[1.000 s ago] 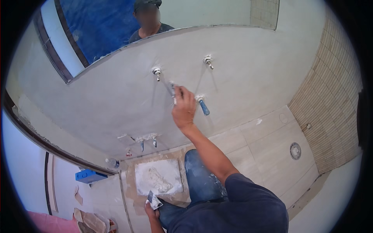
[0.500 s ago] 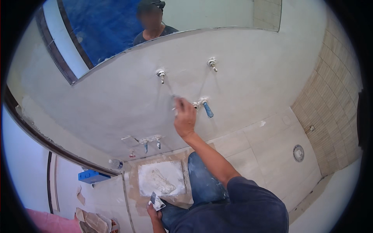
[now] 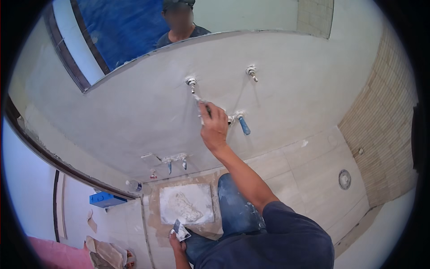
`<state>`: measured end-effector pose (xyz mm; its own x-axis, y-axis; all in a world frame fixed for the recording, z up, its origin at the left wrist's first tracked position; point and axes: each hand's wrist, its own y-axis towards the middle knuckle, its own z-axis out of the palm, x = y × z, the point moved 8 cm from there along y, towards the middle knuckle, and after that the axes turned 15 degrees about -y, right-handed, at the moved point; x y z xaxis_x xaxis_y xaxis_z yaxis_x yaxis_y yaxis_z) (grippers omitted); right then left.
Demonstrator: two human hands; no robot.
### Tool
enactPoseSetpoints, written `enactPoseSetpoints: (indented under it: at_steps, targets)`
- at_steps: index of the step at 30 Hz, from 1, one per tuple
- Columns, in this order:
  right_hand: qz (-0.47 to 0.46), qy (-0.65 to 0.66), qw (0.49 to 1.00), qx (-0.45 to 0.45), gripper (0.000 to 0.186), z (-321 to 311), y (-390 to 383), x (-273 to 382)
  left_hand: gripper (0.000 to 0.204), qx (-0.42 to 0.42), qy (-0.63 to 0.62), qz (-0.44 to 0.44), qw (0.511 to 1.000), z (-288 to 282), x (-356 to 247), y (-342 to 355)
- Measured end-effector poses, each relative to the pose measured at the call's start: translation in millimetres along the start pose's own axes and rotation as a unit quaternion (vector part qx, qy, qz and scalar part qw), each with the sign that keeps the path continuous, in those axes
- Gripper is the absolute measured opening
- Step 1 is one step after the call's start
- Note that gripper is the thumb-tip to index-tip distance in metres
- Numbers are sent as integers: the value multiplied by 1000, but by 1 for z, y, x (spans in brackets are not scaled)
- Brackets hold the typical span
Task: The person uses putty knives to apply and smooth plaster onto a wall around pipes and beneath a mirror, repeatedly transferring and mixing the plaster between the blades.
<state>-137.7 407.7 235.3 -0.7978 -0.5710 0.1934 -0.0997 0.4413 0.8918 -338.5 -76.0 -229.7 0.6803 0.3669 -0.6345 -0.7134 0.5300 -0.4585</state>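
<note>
A broad, pale grey plastered wall point(image 3: 134, 116) is filling the far side; near it, on the left, a sheet of brown covering point(image 3: 154, 213) is lying under a square white board point(image 3: 168, 193), which is bearing a soft heap of white paste point(image 3: 181, 208). Both hands are grasping tools: the right hand point(image 3: 214, 125) is holding a narrow, white-smeared hand tool point(image 3: 198, 99) up to the wall — whether its edge is touching, I cannot tell — and the left hand point(image 3: 178, 243) is gripping a flat, paste-smeared scraper point(image 3: 182, 232) by the board's near edge. The tool tip is sitting just to the near side of the left upper metal pipe fitting point(image 3: 191, 83). The step in hand is seemingly smoothing paste around there; the next stroke is calling for light, flat pressure, steering clear of that projecting stem.
</note>
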Motion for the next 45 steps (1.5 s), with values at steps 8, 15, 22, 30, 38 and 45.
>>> enactPoseSetpoints:
  at_steps: [8, 15, 22, 30, 38, 45]
  targets:
    - [210, -47, 963, -165, 51, -24, 46, -83, 31, -2, 16, -7, 1000, -8, 0, 3]
    - [-3, -98, 991, -94, 49, -12, 14, -17, 31, 8, 5, -17, 1000, 1, 2, 4]
    - [150, -63, 977, -136, 63, -31, 39, -83, 33, -7, 1, -12, 1000, -1, 0, -1]
    - [28, -114, 986, -120, 52, 12, 8, -4, 33, 22, 4, -26, 999, 2, 1, 1]
    - [81, -111, 986, -90, 54, -24, -3, -51, 33, -38, -2, -15, 999, -7, -1, -3]
    - [103, -113, 978, -142, 58, -11, 21, -38, 35, -22, -29, -24, 999, -8, -1, 2]
